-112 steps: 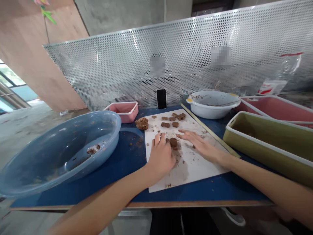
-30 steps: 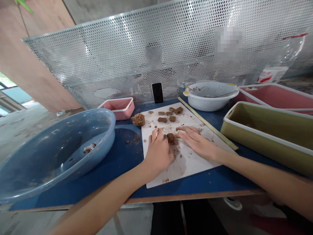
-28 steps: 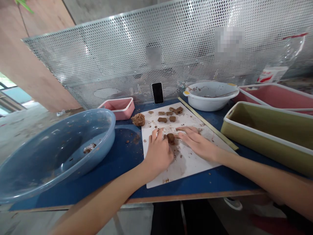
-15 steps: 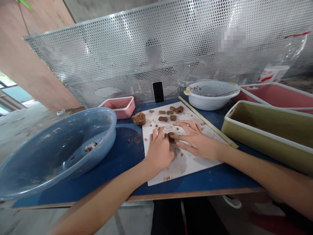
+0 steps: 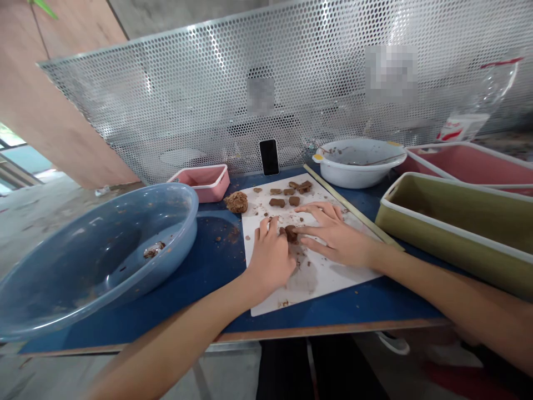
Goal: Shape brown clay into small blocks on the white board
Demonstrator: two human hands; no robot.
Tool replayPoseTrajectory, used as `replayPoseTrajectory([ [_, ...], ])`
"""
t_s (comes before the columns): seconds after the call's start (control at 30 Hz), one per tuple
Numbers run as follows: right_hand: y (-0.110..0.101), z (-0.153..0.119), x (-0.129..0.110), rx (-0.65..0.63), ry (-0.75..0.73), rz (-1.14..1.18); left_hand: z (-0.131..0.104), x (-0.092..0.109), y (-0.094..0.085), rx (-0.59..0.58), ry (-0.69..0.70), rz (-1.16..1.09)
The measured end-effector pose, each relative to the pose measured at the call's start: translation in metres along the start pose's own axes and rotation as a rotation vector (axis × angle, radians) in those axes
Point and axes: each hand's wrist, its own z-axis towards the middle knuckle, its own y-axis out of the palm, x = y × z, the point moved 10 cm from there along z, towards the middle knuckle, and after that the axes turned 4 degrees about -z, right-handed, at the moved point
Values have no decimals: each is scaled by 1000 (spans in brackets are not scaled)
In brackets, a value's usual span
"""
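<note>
A small dark-brown piece of clay lies on a white board between my hands. My left hand rests on the board with its fingers curled at the left side of this piece; its thumb side is partly hidden. From the right, my right hand reaches in with fingers spread, its index fingertip touching the clay. Farther back on the board are several shaped clay pieces, among them a bone-like one, plus loose crumbs. A rough clay lump sits at the board's back left corner.
A large blue basin stands at left, a small pink tray behind it. Along the back are a phone and a perforated metal screen. At right are a stick, white basin, green planter and plastic bottle.
The hands hold almost the same pose around the clay piece. My right fingers have shifted very slightly; the other objects stay where they were.
</note>
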Motion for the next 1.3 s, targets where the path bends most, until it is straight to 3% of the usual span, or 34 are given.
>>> replayPoseTrajectory([
  [0.43,2,0,-4,-66,-29,-65,1,0,-1,8,3,-9],
  [0.53,-2,1,3,-12,38,-75,0,0,-3,-3,-2,-2],
  [0.63,-7,0,19,62,199,-15,0,1,-4,-7,-4,5],
  [0.8,8,-10,44,62,456,292,0,-1,-2,8,-17,8],
  [0.9,19,-12,45,33,472,414,1,-1,0,17,-10,10],
  [1.17,30,-14,39,-52,473,466,0,-1,3,7,15,6],
  [1.3,28,-16,43,-7,483,494,0,-2,0,25,3,14],
])
